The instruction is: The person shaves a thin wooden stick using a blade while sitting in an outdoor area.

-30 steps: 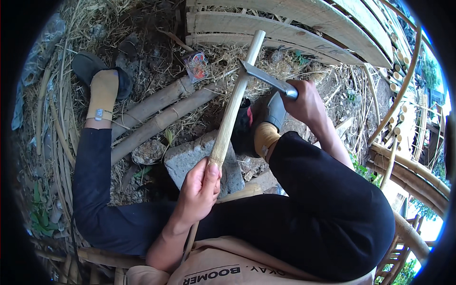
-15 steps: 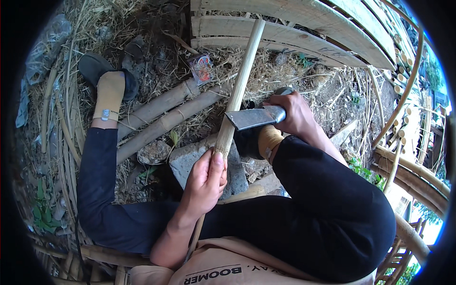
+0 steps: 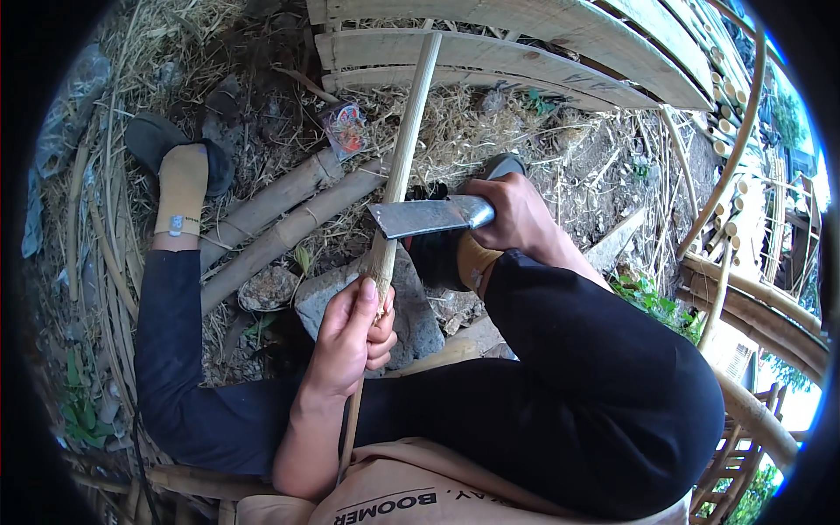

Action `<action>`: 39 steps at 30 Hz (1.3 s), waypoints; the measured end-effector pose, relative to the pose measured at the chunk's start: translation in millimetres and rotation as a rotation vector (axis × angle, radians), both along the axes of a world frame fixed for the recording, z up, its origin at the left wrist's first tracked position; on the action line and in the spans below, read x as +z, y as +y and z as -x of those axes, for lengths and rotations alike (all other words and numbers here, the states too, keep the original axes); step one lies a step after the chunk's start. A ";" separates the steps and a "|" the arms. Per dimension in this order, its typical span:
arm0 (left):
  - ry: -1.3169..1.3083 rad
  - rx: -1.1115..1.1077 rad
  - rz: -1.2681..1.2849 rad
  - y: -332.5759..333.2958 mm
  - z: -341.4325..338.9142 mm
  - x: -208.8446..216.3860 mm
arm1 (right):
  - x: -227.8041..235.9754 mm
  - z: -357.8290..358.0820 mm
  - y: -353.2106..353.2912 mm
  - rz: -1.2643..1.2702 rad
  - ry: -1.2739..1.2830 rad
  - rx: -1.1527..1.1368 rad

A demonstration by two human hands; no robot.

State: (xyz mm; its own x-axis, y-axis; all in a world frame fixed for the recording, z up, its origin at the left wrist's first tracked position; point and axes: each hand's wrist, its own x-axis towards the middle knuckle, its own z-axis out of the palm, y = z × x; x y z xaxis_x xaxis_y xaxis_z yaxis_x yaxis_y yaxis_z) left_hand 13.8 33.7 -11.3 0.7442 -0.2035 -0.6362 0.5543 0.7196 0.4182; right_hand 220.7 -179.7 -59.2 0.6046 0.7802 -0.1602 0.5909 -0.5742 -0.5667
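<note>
My left hand (image 3: 350,341) is closed around a pale wooden stick (image 3: 409,140), thumb lying along its near side. The stick slants away toward the wooden slats, and a thinner length of it runs back below my fist to my shirt. In my right hand (image 3: 512,210) is a machete (image 3: 429,216) with a broad, blunt-ended metal blade, gripped close to the blade's base; its handle is mostly hidden by my fingers. The blade lies across the stick just beyond my left hand, seemingly touching it. Beneath the stick sits a grey stone block (image 3: 416,319).
Pale wooden slats (image 3: 525,52) stand at the far side. Two bamboo poles (image 3: 297,223) lie on straw-covered ground, near a small colourful plastic packet (image 3: 346,129). Cut bamboo (image 3: 726,131) is stacked at far right. My bent legs (image 3: 604,376) frame the work.
The view has shifted slightly, moving the scene left. Both hands, stick and machete have also moved a little left. My left hand has turned slightly, showing more of its fingers.
</note>
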 end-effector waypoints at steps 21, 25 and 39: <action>0.006 -0.062 -0.224 -15.9 3.1 5.1 | 7.3 -6.0 13.2 0.138 -0.046 -0.156; 0.001 -0.059 -0.199 -15.2 4.3 9.3 | 16.1 -8.9 12.3 0.141 -0.083 -0.219; -0.091 -0.022 -0.508 -7.0 7.8 -5.9 | 26.2 -4.2 21.0 0.032 -0.043 0.015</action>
State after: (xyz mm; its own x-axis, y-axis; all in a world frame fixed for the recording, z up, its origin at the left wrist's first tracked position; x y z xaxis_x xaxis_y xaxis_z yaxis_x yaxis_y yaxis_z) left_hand 6.0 26.8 -17.2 0.8004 0.0980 -0.5914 0.5119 0.4017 0.7594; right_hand 224.9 -158.7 -33.0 0.5997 0.7843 -0.1589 0.6232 -0.5823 -0.5220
